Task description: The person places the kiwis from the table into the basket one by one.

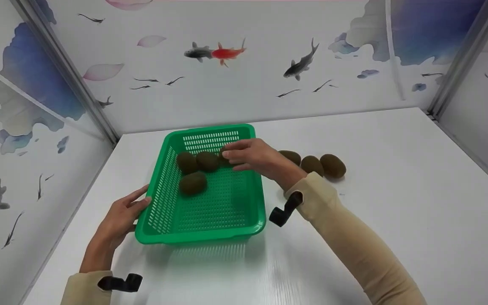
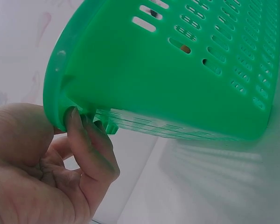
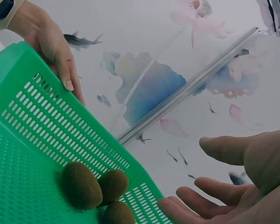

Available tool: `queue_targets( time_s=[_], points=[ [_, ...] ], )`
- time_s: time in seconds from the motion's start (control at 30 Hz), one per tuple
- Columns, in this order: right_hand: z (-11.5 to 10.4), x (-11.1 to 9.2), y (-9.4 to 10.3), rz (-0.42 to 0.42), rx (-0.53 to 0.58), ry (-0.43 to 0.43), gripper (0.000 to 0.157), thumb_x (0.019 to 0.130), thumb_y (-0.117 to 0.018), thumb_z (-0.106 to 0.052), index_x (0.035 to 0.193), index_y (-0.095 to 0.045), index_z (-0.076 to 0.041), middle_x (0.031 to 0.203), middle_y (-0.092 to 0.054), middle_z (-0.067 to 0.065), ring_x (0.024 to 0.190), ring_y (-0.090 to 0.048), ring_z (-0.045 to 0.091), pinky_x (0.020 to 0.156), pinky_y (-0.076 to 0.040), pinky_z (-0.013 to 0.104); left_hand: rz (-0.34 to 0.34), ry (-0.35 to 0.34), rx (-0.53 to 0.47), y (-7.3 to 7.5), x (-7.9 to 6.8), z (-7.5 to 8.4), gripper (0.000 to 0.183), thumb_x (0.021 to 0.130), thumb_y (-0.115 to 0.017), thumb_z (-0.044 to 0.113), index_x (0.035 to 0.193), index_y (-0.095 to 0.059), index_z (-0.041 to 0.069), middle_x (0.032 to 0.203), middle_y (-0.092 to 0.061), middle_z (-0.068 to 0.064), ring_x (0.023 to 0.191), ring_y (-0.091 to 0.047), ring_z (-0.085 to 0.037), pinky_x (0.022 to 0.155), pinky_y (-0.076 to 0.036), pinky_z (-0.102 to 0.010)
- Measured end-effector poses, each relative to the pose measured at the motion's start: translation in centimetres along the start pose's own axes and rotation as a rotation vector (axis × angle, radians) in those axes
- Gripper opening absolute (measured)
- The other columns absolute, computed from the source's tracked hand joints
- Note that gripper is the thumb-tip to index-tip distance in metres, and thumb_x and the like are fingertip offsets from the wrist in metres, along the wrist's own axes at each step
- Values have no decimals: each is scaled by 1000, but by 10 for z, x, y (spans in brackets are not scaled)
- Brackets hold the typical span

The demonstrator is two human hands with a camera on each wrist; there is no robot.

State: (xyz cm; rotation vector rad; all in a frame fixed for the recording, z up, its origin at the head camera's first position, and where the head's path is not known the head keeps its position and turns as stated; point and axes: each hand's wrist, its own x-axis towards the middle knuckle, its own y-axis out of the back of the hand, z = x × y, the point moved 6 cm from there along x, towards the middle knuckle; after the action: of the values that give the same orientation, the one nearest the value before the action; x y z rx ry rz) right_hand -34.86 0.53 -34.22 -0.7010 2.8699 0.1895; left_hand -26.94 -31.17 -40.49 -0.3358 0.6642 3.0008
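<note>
A green slotted basket (image 1: 201, 235) stands on the white table (image 1: 396, 190). My left hand (image 1: 121, 216) grips its near-left rim; in the left wrist view the fingers (image 2: 91, 144) curl under the basket's edge (image 2: 60, 88). My right hand (image 1: 248, 156) hovers over the far right of the basket, fingers spread and holding nothing (image 3: 242, 200). A kiwi (image 1: 224, 155) lies just under its fingertips. Three more kiwis (image 1: 192, 183) (image 1: 187, 162) (image 1: 207, 161) lie inside. In the right wrist view, kiwis (image 3: 81, 184) cluster on the basket floor (image 3: 18, 154).
Three kiwis (image 1: 290, 156) (image 1: 312, 164) (image 1: 333, 166) lie in a row on the table right of the basket, behind my right wrist. Painted fish panels (image 1: 244, 76) wall in the table at the back and both sides.
</note>
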Motion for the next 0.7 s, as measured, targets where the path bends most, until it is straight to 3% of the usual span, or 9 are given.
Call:
queue_targets(
  time_s=[0.4,0.7],
  points=[
    [0,-34,31,47,-209,127,51,99,-64,-28,146,-49,-14,145,-55,10,132,-56,27,109,-48,43,1,-1,-2,1,0,-1,60,108,-46,33,160,-24,17,146,-51,-26,109,-70,-19,84,-61,-37],
    [9,-56,59,92,-249,148,55,98,-66,-31,147,-49,-13,150,-51,9,135,-54,30,110,-47,47,-1,8,-18,0,1,-1,59,108,-46,32,160,-25,17,147,-51,-26,108,-70,-18,84,-61,-37]
  ],
)
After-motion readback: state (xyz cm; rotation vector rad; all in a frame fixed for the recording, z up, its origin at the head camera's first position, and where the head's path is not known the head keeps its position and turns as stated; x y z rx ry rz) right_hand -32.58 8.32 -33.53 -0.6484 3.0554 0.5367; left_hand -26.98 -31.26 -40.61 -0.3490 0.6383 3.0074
